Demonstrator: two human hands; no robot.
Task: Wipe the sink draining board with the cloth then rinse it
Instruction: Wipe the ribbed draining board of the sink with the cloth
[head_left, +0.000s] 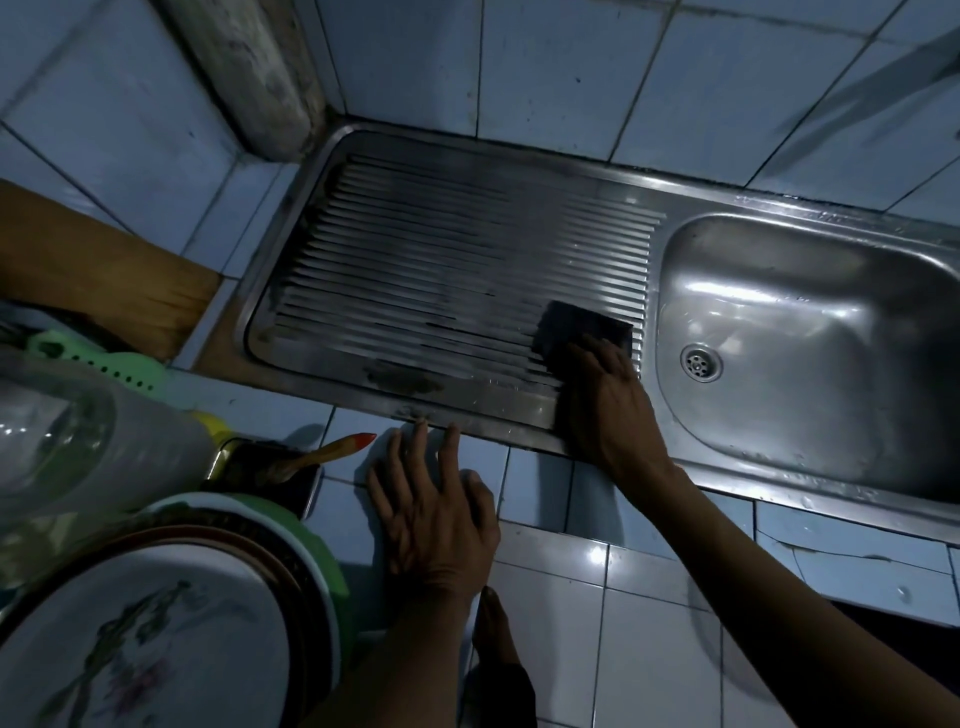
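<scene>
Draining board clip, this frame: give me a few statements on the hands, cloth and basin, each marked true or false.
1. The right hand presses a dark cloth on the draining board. True.
2. The cloth lies at the board's far left end. False: it is at the end next to the basin.
3. The left hand rests flat on the tiled counter. True.
4. The basin holds dishes. False: only its drain shows.
5. Plates sit at the lower left. True.

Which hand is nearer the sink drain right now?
Right. The right hand presses the dark cloth on the draining board, just left of the drain; the left hand rests flat on the tiled counter, farther left.
</scene>
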